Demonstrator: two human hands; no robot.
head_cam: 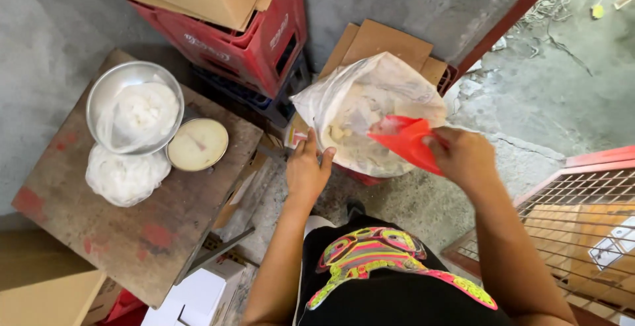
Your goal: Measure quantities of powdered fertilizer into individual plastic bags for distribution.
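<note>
Both hands forward, right hand (463, 157) clenched.

On the bench (152, 233) at left, a bowl (135, 106) sits far, a scale dial (197, 144) just right of it, a tied bag (124, 176) nearer. Crates (251, 41) stand behind; an open sack (370, 111) lies right.

Worn wooden table (152, 233) with red paint patches, well left of the scoop hand. On it: kitchen scale with steel bowl (134, 115) holding a white-filled bag, its round dial (197, 144) face up, and a tied white bag (124, 177) touching the scale's near side.
</note>
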